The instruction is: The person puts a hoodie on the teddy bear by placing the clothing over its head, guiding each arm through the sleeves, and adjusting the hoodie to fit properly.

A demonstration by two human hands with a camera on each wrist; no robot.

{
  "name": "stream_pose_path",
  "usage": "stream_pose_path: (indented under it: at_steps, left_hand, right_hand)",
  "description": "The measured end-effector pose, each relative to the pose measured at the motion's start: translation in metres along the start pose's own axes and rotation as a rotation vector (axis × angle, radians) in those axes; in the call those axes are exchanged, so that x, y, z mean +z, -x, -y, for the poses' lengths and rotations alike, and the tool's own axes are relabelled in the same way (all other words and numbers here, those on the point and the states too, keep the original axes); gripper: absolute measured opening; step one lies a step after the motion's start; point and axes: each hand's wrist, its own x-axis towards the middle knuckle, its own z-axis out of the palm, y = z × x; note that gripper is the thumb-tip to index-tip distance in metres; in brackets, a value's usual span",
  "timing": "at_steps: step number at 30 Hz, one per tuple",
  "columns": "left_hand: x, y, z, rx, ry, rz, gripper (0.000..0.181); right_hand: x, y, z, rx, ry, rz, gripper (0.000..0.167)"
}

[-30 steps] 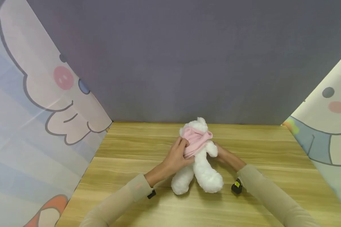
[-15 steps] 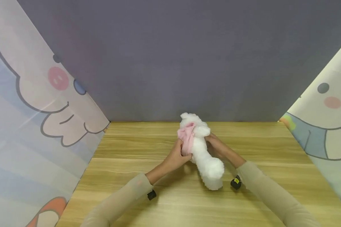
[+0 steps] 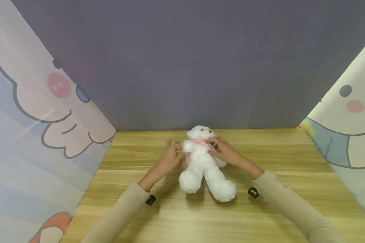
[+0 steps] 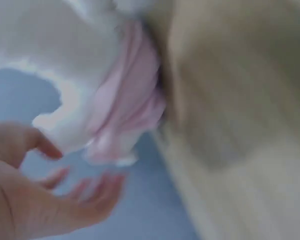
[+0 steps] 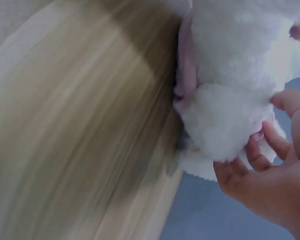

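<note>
Left hand (image 3: 168, 158) blurred, loose beside plush (image 3: 200, 158); right hand (image 3: 228, 154) touching pink cloth (image 3: 199, 141), grip unclear.

Left grip (image 4: 45, 202) blurred; plush toy (image 5: 235, 85) cut off, wrist views.

Plush toy (image 3: 199, 156) lies on table (image 3: 200, 222); partition (image 3: 182, 67) stands behind.

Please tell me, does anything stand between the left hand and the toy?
Nothing visible does: the left hand is close beside the toy, near its arm. Whether they touch, I cannot tell.
</note>
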Motion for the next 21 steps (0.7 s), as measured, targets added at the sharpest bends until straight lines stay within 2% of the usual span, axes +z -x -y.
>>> stream_pose_path:
  at_steps: [2, 3, 4, 6, 7, 10, 12, 15, 17, 21]
  left_hand:
    - [-0.011, -0.011, -0.007, 0.092, -0.049, -0.094, 0.032]
    - [-0.016, -0.018, -0.01, 0.147, -0.091, -0.109, 0.028]
    - [-0.019, -0.024, -0.012, 0.192, -0.13, -0.096, 0.025]
    - [-0.022, -0.038, -0.013, 0.239, -0.185, -0.01, 0.022]
    - [-0.023, -0.044, -0.013, 0.232, -0.186, 0.052, 0.021]
    - [-0.021, -0.056, -0.01, 0.115, -0.131, 0.244, 0.021]
    - [-0.017, -0.057, -0.008, 0.049, -0.107, 0.33, 0.028]
    - [-0.009, -0.054, -0.006, 0.022, -0.155, 0.384, 0.041]
    - [-0.003, -0.052, -0.003, 0.048, -0.188, 0.389, 0.04]
    - [-0.001, -0.054, 0.0, 0.022, -0.265, 0.404, 0.042]
  right_hand:
    - [-0.003, -0.003, 0.004, -0.022, 0.037, -0.018, 0.044]
    - [-0.004, -0.005, 0.005, -0.032, 0.059, -0.026, 0.044]
    - [-0.004, -0.006, 0.007, -0.037, 0.085, -0.031, 0.045]
    - [-0.005, -0.009, 0.01, -0.037, 0.118, -0.029, 0.046]
    - [-0.005, -0.011, 0.012, -0.034, 0.134, -0.024, 0.046]
    - [-0.003, -0.012, 0.016, -0.025, 0.166, 0.011, 0.046]
    - [0.0, -0.012, 0.018, -0.024, 0.18, 0.054, 0.049]
    - [0.001, -0.012, 0.02, -0.048, 0.214, 0.115, 0.052]
    - [0.001, -0.013, 0.021, -0.068, 0.229, 0.143, 0.052]
    - [0.002, -0.02, 0.024, -0.091, 0.226, 0.164, 0.046]
